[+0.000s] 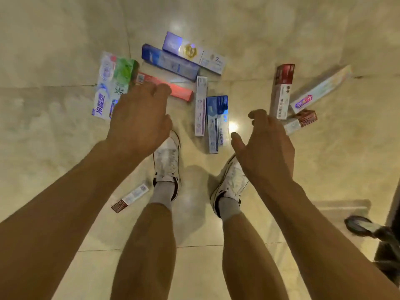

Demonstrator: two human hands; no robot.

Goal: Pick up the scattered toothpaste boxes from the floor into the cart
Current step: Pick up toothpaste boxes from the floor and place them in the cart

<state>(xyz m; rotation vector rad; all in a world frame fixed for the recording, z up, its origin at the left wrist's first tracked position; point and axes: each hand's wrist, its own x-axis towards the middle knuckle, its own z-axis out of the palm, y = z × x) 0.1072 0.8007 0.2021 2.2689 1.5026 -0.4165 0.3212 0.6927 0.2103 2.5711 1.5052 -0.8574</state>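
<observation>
Head view looks straight down on a person bent over a glossy tiled floor. The toothpaste boxes all lie on it, none lifted yet. The left hand hangs with loose, spread fingers and holds nothing. Its tips are over the near end of the red box, beside the green box; whether it touches either I cannot tell. The right hand is empty too, fingers lightly curled, just short of the maroon box.

Trouble, as I judge it, lies mostly in how the boxes crowd each other. The red box butts against the green box and the blue box lies close above it, so a pull on one could flick its neighbours off across that slick tile. On the right the maroon box, the pastel box and the brown box meet at one corner, and a hasty grab there might pinch two and drop one. Flat boxes on smooth floor give fingers little edge, so they may skate rather than lift.

The feet worry me as well. A small box lies just beside the left shoe, behind the reach, easy to overlook or tread on. The blue-white box sits ahead of the toes, near enough to kick. A dark frame with a wheel shows at the right edge; it may be the cart, but I cannot tell.
</observation>
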